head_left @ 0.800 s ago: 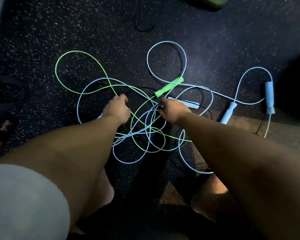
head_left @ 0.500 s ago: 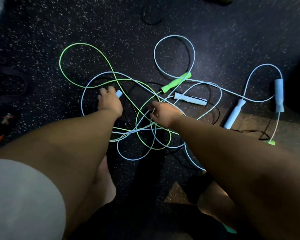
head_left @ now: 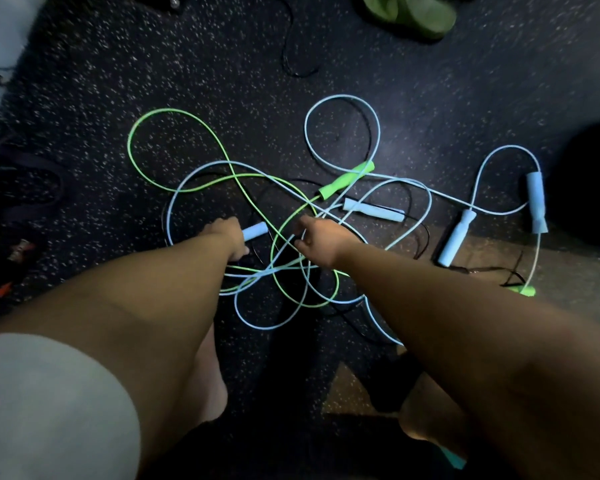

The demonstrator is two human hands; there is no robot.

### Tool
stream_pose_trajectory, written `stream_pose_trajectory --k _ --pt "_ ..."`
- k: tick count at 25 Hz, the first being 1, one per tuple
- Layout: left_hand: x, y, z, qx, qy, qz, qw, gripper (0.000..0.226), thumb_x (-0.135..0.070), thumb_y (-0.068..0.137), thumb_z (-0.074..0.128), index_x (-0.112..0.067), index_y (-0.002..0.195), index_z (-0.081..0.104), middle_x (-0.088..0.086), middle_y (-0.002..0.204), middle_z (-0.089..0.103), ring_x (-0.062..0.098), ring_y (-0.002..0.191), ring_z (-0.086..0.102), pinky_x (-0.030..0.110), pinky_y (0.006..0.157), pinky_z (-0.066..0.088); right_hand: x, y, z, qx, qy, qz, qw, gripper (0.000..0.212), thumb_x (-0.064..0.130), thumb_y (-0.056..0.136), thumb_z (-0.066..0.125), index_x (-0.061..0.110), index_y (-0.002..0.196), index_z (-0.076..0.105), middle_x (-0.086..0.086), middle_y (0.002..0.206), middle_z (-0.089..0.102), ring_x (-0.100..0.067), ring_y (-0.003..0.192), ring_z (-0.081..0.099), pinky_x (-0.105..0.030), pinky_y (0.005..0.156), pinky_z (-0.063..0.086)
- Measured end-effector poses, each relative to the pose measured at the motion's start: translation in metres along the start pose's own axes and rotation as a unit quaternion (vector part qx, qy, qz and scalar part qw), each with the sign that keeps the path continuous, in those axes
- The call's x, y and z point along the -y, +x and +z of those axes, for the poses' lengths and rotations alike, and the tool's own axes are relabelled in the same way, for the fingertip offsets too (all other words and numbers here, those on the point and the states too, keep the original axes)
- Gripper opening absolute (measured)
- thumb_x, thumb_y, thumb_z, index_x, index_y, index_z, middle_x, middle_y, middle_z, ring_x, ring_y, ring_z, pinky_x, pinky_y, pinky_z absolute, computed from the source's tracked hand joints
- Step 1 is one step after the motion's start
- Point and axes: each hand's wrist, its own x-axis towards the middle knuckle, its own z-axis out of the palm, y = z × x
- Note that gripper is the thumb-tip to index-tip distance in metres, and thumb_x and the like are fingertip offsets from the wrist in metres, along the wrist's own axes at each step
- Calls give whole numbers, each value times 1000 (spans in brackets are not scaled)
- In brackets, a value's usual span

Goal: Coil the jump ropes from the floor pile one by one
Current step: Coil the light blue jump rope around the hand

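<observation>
**L hand on a blue handle, R hand in the tangle**

Your left hand (head_left: pixel 227 237) was wrapped round a pale blue foam handle (head_left: pixel 255 231), centre-left of frame, w/ the handle's end sticking out toward the right. Your right hand (head_left: pixel 321 242) sat just beside it at centre, fingers curled down among the crossing strands; couldn't tell whether it actually held one.

The jump ropes lay tangled on the dark speckled rubber floor (head_left: pixel 153 64), spread from centre to the right edge. The thin neon-green cord (head_left: pixel 129 147) made a big loop toward upper left. Its green ribbed handle (head_left: pixel 347 180) lay just right of centre, and a green handle tip (head_left: pixel 525 290) showed at far right. The thin pale blue cord (head_left: pixel 342 96) looped above centre & ran under both your arms.

More handles lay to the right:
- second blue handle (head_left: pixel 373 210), just below the green one
- third blue handle (head_left: pixel 456 237)
- fourth blue handle (head_left: pixel 537 202), near the right edge

A thin black cord (head_left: pixel 291 64) curled at top centre. An olive-green soft item (head_left: pixel 409 12) was cut off by the top edge.
</observation>
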Motion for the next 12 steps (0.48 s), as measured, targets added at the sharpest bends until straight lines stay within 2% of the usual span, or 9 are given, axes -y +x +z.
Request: stream_pose_trajectory --k 4,6,8,9,10,12 --pt "1 -14 20 -53 52 64 995 45 -41 93 65 -18 131 55 13 135 50 36 123 50 46 98 45 -5 -18 17 12 5 -10 1000 25 30 90 57 17 113 58 -8 106 70 -30 102 64 -37 87 52" --pt "-1 -26 7 -70 -26 86 993 39 -40 98 57 -17 130 53 16 135 50 38 121 52 45 99 43 -3 -28 18 16 0 -1 1000 26 29 90 58 18 114 59 -10 109 69 -31 104 63 -37 87 52" --pt "-8 -39 -17 -49 -173 94 979 38 -38 101 52 -15 132 53 16 131 55 37 113 58 39 94 45 2 -33 13 19 -8 8 1000 34 33 92 58 16 122 56 -12 117 67 -32 111 62 -35 90 50" --pt "-14 -51 -33 -20 -268 98 958 37 -35 103 50 -13 132 52 15 127 58 33 103 61 37 88 47 8 -35 7 10 -14 5 1000 42 37 93 58 14 128 53 -14 124 64 -33 116 60 -36 94 48" --pt "-22 -64 -52 18 -382 101 919 33 -32 106 47 -12 131 52 16 123 60 29 92 62 37 82 50 15 -40 -2 -6 -11 3 1000 52 41 94 58 10 135 49 -17 131 61 -33 121 57 -36 99 47" --pt "-37 -99 -92 92 -571 109 808 21 -27 107 44 -16 122 54 12 117 61 20 84 60 35 81 53 33 -50 -23 -46 63 6 997 65 47 94 59 6 142 44 -16 139 55 -31 126 55 -37 106 43"
